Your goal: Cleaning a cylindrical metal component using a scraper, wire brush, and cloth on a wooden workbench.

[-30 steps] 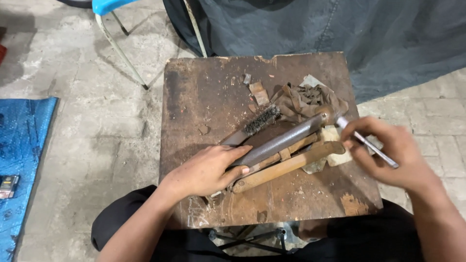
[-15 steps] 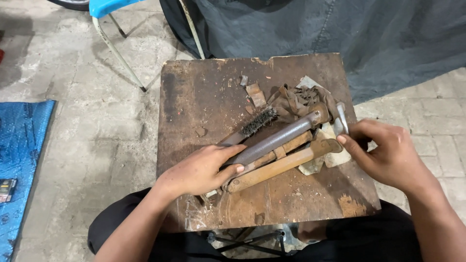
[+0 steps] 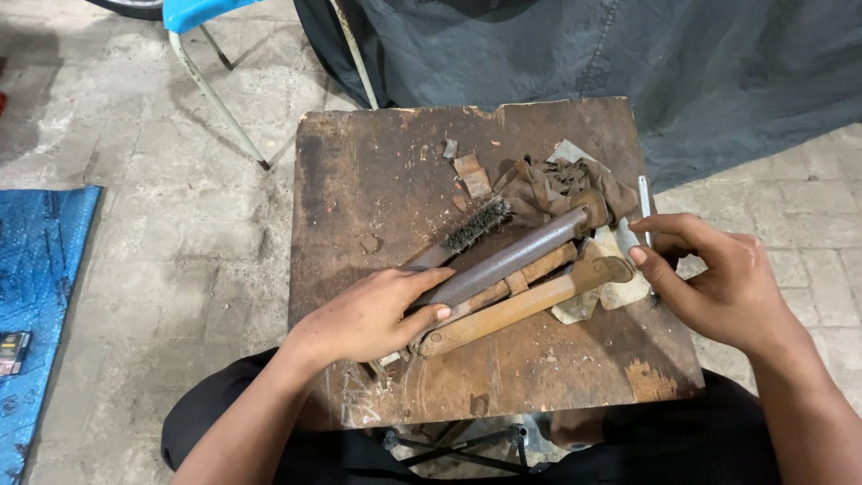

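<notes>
A rusty long-handled hand tool lies diagonally across a worn wooden table, with a dark grey metal tube along its upper side. My left hand rests on the near ends of the tube and handles, thumb on the tool. My right hand hovers at the table's right edge and pinches a thin silvery metal rod that points upward. A wire brush lies just behind the tube.
A brown crumpled rag and pale paper scraps lie at the tool's far end. Small wood bits sit near the table's back. A blue chair leg, dark tarp and blue mat surround the table.
My right hand has turned the thin rod from pointing down-right to standing upright and shifted slightly right of the tool's head. My left hand stays on the handles.
</notes>
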